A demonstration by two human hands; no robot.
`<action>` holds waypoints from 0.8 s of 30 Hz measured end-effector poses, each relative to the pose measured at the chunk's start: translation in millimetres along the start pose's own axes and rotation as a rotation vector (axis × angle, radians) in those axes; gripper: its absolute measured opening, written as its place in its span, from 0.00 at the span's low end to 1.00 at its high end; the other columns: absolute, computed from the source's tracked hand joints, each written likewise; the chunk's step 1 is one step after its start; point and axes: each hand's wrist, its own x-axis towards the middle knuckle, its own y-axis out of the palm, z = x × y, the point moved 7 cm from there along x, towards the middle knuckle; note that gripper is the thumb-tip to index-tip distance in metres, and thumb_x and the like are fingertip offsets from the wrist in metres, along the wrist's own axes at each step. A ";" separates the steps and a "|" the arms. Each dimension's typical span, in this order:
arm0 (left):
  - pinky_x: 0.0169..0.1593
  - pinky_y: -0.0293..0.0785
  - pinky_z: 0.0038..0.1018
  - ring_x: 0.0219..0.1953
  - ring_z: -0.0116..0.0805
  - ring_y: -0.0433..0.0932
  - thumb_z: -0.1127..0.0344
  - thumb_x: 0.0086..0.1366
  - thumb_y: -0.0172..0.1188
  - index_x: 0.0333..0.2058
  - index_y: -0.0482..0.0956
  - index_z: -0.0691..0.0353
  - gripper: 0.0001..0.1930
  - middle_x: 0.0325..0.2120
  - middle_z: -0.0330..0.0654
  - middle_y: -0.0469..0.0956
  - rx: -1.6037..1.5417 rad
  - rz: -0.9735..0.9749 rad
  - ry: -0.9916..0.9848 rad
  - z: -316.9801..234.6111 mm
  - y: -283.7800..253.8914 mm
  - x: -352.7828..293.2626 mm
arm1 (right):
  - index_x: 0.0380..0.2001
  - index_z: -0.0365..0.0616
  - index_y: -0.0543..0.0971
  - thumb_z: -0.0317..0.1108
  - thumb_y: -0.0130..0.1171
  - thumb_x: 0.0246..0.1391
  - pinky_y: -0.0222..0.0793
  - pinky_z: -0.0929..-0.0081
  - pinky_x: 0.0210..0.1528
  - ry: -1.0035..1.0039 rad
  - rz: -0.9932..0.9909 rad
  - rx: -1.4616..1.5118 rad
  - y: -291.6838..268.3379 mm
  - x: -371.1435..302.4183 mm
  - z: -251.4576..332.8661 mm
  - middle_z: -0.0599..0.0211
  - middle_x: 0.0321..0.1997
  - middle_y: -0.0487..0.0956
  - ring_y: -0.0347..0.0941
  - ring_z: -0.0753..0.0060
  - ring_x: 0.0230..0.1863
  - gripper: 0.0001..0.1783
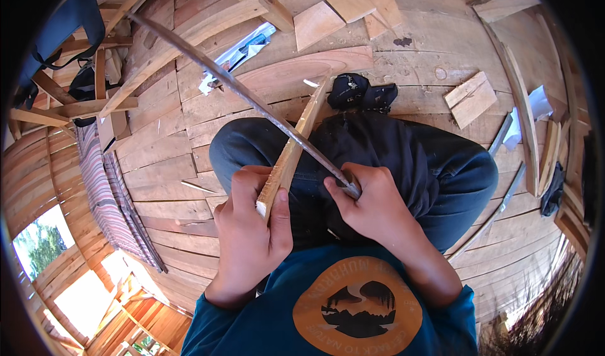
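Note:
My left hand (253,220) is closed around the near end of a pale, rough-cut wooden strip (301,129), thumb along its side. The strip points away from me over my lap, and its far end reaches past my knees. In my right hand (372,198) is the handle of a machete (230,82), its long, narrow dark blade seen nearly edge-on. The blade slants up to the far left and crosses over the strip about midway. Whether its edge touches the wood I cannot tell.
My crossed legs (447,160) rest on a plank floor (170,160). Black cloth (362,93) lies beyond my knees. Farther off are a curved board (302,71), a plastic packet (242,53) and offcuts (471,99). Long timbers (522,110) lie at right; a striped cloth (113,198) hangs left.

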 end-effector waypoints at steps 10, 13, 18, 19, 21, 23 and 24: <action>0.29 0.76 0.38 0.27 0.57 0.81 0.72 0.64 0.56 0.42 0.67 0.66 0.10 0.28 0.53 0.78 -0.034 -0.035 -0.078 13.5 -3.9 -4.8 | 0.20 0.37 0.75 0.33 0.63 0.50 0.73 0.54 0.31 -0.005 -0.009 -0.128 5.2 2.8 8.8 0.48 0.19 0.76 0.75 0.41 0.26 0.12; 0.29 0.76 0.39 0.27 0.58 0.80 0.72 0.64 0.56 0.43 0.67 0.66 0.11 0.27 0.53 0.78 -0.020 -0.037 -0.012 8.7 1.1 -8.4 | 0.19 0.36 0.73 0.33 0.63 0.51 0.67 0.60 0.24 -0.025 -0.077 -0.125 1.2 5.7 -1.1 0.49 0.15 0.71 0.71 0.42 0.21 0.14; 0.28 0.75 0.39 0.25 0.56 0.79 0.73 0.63 0.56 0.42 0.67 0.66 0.11 0.27 0.52 0.78 -0.005 -0.027 -0.087 17.5 -3.1 -9.0 | 0.19 0.37 0.75 0.33 0.63 0.50 0.73 0.55 0.31 -0.007 -0.019 -0.218 2.4 0.3 12.1 0.49 0.19 0.76 0.76 0.42 0.26 0.13; 0.28 0.75 0.40 0.25 0.56 0.79 0.72 0.63 0.56 0.42 0.67 0.66 0.10 0.27 0.52 0.78 0.002 -0.035 -0.057 15.7 -2.4 -8.9 | 0.19 0.37 0.75 0.34 0.63 0.50 0.73 0.55 0.31 0.004 -0.031 -0.206 1.8 1.1 9.7 0.49 0.19 0.77 0.76 0.42 0.26 0.13; 0.27 0.75 0.40 0.25 0.56 0.79 0.72 0.63 0.56 0.41 0.68 0.65 0.10 0.27 0.52 0.78 0.015 -0.048 0.001 9.7 -0.2 -9.7 | 0.19 0.37 0.75 0.34 0.63 0.50 0.74 0.55 0.31 0.032 -0.054 -0.182 1.2 2.3 -2.5 0.50 0.19 0.77 0.76 0.42 0.26 0.13; 0.30 0.75 0.38 0.27 0.56 0.80 0.71 0.65 0.55 0.42 0.67 0.66 0.10 0.25 0.53 0.77 0.007 -0.008 0.001 7.2 2.5 -12.9 | 0.20 0.34 0.75 0.33 0.63 0.53 0.65 0.62 0.23 -0.021 -0.122 -0.161 1.8 1.0 -10.8 0.46 0.15 0.70 0.70 0.40 0.20 0.14; 0.31 0.74 0.36 0.28 0.56 0.80 0.71 0.66 0.54 0.43 0.67 0.67 0.10 0.24 0.54 0.77 0.008 0.005 0.005 6.7 2.3 -13.9 | 0.19 0.34 0.75 0.33 0.63 0.53 0.65 0.62 0.23 -0.021 -0.126 -0.180 2.4 0.8 -9.5 0.46 0.15 0.70 0.70 0.40 0.20 0.14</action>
